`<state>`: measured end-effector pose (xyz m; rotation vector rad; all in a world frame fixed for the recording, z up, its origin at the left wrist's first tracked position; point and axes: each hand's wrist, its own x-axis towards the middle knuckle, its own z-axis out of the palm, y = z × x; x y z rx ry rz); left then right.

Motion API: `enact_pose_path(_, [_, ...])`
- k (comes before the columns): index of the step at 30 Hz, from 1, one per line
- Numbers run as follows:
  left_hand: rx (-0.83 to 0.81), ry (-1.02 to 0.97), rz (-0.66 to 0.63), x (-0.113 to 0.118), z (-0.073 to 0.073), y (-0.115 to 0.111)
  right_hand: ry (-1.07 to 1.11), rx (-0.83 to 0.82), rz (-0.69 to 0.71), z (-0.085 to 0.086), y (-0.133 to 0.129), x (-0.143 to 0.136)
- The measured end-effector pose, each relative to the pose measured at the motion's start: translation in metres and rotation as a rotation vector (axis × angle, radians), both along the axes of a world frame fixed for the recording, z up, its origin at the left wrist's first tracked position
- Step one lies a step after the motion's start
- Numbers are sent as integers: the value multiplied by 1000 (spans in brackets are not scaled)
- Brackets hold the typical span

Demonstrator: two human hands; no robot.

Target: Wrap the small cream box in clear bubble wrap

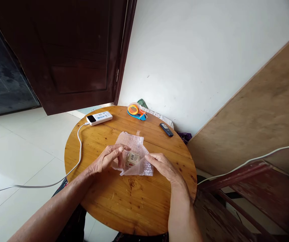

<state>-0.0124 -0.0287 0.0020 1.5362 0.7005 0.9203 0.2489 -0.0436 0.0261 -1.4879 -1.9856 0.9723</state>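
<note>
On the round wooden table (126,205) lies a sheet of bubble wrap (129,139) with a small box (133,158) resting on it. The box is cream-coloured and carries a printed barcode and a red mark. My left hand (110,156) is over the left side of the wrap, thumb and fingers stretched out and apart, next to the box. At the right, my right hand (163,164) pinches an edge of the wrap between thumb and fingers. Part of the wrap's near side is raised in front of the box and partly covers it.
Toward the table's back stand a tape dispenser (137,112) with a roll of tape, and a white device (99,118) with a cable (80,144) running off to the left. A dark phone-like object (166,129) lies at the right. Behind are a white wall and a dark door (81,50).
</note>
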Motion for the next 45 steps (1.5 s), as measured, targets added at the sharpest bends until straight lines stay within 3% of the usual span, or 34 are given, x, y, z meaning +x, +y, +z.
enact_pose_path(4, [-118, 115, -253, -1, 0, 1, -9, -44, 119, 8, -18, 2])
enact_pose_path(9, [-178, 178, -175, -1, -1, 5, -16, -19, 89, -1, -42, 1])
enact_pose_path(13, [-175, 160, -110, -3, -3, 8, -78, 37, -51, -4, -53, -9])
enact_pose_path(16, [-43, 232, -27, -1, -6, 7, -219, 76, -158, -1, -51, -25])
enact_pose_path(21, [406, 442, 112, 10, -12, 0, -462, 182, -221, -1, -37, -56])
enact_pose_path(26, [516, 578, 20, 19, -27, -2, -384, 242, -231, -10, -32, -63])
enact_pose_path(29, [568, 641, -41, 21, -32, -1, -132, 273, -315, -7, -36, -50])
enact_pose_path(32, [643, 658, -33, 22, -35, -1, 14, 387, -545, 0, -39, -22])
enact_pose_path(35, [706, 668, -50, 23, -38, -1, -140, 469, -787, -2, -39, 17])
enact_pose_path(37, [730, 690, -65, 23, -39, -1, -277, 383, -866, -11, -38, 42])
enact_pose_path(40, [744, 729, -63, 24, -41, -1, -427, 271, -867, -33, -37, 66])
enact_pose_path(43, [755, 740, -55, 24, -42, -1, -518, 320, -865, -47, -39, 67])
enact_pose_path(45, [763, 743, -56, 24, -43, -1, -526, 402, -860, -44, -42, 57])
